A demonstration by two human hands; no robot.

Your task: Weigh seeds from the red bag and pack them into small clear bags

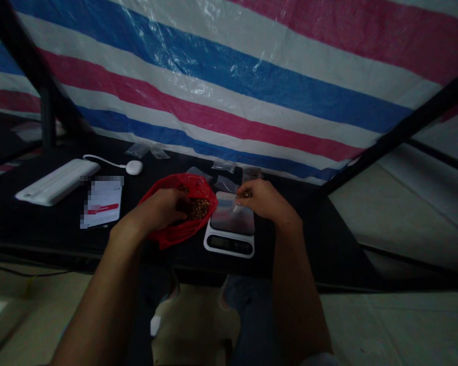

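A red plastic bag [168, 235] lies open on the black table, with many small brass-coloured pieces [199, 208] inside, too small to name. My left hand [164, 207] reaches over its rim, fingers curled down at the pieces; the fingertips are partly hidden. Right of the bag stands a white kitchen scale [229, 245] with a shiny metal plate and a dark display. Over the plate's far right corner, my right hand [263, 198] pinches a few of the small brass-coloured pieces. Something clear shows just below its fingertips, perhaps a small plastic bag.
Several small clear plastic bags [224, 165] lie along the table's back edge. To the left are a phone [104, 201], a white power bank [59, 180] and a round white charger [134, 167] on a cord. A striped tarp [213, 101] hangs behind, between dark frame bars.
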